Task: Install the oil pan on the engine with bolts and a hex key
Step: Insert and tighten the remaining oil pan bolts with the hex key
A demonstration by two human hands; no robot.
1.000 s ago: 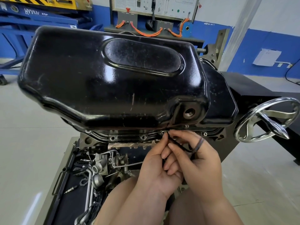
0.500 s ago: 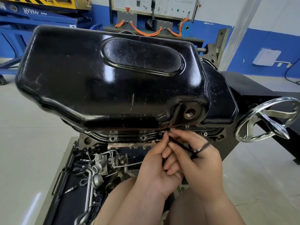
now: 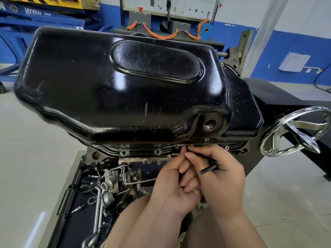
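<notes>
Backdrop: blue-and-white workshop wall with a training panel [image 3: 168,8] and orange cables, far beyond both grips.
Pan: glossy black oil pan [image 3: 125,90], seated on the engine [image 3: 95,155], directly above both grips; its near flange runs just over my fingertips.
Fastener in hand: bolt [image 3: 179,146] in the flange, touching the top of the left grip.
Tool: black hex key [image 3: 208,169]; the long arm reaches up-left to that bolt, the short arm lies across the right grip.
Right grip [image 3: 220,178]: fingers curled round the key's bend, holding it firmly.
Left grip [image 3: 172,183]: pressed against the right one, one finger raised to the key's working end; I cannot tell whether it pinches the shaft or only steadies it.
Change: over the last second the short arm has swung from pointing up-right to pointing down-left, while both grips stayed at the same bolt.
Meaning: I judge this bolt is being wound in, not yet finished.
Other fasteners: two flange bolts [image 3: 123,152] left of the left grip, one [image 3: 226,147] above the right grip.
Drain hole [image 3: 209,125]: open, unplugged, above the right grip.
Handwheel [image 3: 295,131]: chrome, well right of the right grip.
Tray [image 3: 107,185]: loose engine parts, below-left of the left grip.
</notes>
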